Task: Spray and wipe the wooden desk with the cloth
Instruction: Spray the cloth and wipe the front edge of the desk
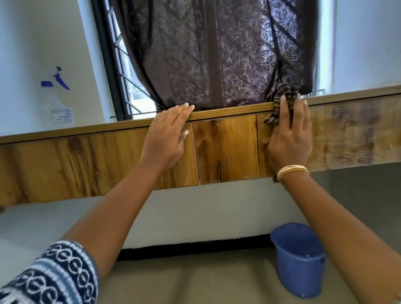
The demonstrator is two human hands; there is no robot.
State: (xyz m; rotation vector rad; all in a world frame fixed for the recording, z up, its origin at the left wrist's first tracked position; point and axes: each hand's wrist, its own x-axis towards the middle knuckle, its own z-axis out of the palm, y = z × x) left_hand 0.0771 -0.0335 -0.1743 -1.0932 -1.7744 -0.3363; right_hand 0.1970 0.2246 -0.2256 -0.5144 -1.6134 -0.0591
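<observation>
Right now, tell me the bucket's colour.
Blue; the bucket shows best in the head view.

cloth (281, 107): mostly hidden under the right hand (289, 137)
spray bottle (59, 98): label too small to read
desk (87, 160): top surface hidden

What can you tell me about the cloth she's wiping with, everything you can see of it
The cloth is a dark, brown-and-tan striped rag, soft and crumpled. Most of it is hidden beneath the right hand, whose straight fingers press it flat against the wooden desk's front panel. One bunched end sticks up past the fingertips over the top edge, in front of the curtain; a corner pokes out left of the hand.
</observation>
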